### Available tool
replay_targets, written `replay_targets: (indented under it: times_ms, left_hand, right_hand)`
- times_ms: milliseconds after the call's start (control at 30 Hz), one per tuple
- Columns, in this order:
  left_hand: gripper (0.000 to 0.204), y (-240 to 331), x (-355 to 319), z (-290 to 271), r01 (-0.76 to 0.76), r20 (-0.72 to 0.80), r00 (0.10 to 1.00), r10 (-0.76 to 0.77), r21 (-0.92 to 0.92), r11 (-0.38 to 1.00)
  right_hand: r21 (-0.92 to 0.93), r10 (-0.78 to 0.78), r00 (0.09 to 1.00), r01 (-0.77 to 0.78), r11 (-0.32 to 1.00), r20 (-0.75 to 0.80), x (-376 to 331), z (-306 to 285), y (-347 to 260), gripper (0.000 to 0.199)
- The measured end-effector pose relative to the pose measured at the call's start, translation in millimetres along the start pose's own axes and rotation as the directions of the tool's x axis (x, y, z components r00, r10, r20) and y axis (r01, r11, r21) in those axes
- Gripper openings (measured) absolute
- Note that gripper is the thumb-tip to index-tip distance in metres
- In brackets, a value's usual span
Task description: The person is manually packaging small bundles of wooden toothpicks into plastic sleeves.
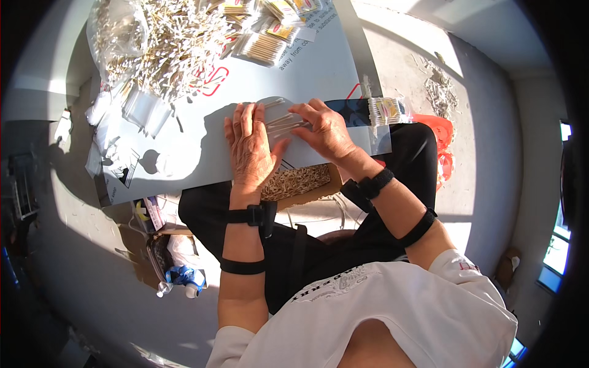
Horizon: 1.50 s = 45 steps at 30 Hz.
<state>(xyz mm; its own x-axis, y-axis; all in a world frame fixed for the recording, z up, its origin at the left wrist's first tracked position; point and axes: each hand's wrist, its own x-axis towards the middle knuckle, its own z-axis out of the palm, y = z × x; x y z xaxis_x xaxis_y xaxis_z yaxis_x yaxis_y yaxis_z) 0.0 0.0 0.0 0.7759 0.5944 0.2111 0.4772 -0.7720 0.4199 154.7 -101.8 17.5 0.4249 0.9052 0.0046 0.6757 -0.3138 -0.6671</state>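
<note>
A row of cotton swabs [282,124] is seen on the pale surface [257,83] between the left hand [251,144], laid wide with thumb spread, and the right hand [325,130], curved narrowly about the swabs' ends; whether they are gripped cannot be told; at upper left, 1 swab heap [178,49] is piled; nearer, a cardboard box [336,178] is filled.

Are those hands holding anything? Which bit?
The right hand is at the right ends of cotton swabs; whether they're gripped can't be told. The left hand is near their left ends.
</note>
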Motion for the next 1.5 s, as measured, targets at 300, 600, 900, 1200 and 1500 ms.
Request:
replay_targets:
  times_ms: [300, 600, 900, 1200, 1500]
  left_hand:
    - [0.081, 3, 0, -4, 0.016, 0.003, 1.000, -0.016, -0.038, 0.999]
    - [0.078, 3, 1, -6, 0.005, -0.030, 1.000, -0.006, -0.021, 1.000]
    - [0.068, 1, 1, -4, -0.020, -0.023, 1.000, 0.019, -0.039, 0.999]
    - [0.066, 1, 0, -6, -0.022, -0.065, 0.998, 0.015, -0.108, 0.994]
    - [0.064, -1, 0, -6, -0.019, -0.044, 0.999, 0.013, -0.116, 0.993]
  right_hand:
    - [-0.051, -0.062, 0.998, 0.062, 0.997, -0.007, 2, -1, 0, 0.041]
    - [0.014, -0.032, 0.999, 0.032, 0.999, -0.011, 3, 0, 0, 0.038]
    - [0.034, -0.121, 0.987, 0.126, 0.991, -0.107, 62, 1, -20, 0.026]
    - [-0.139, -0.263, 0.963, 0.268, 0.953, 0.055, 160, 52, -62, 0.023]
    - [-0.070, -0.214, 0.967, 0.225, 0.972, 0.140, 147, 36, -34, 0.011]
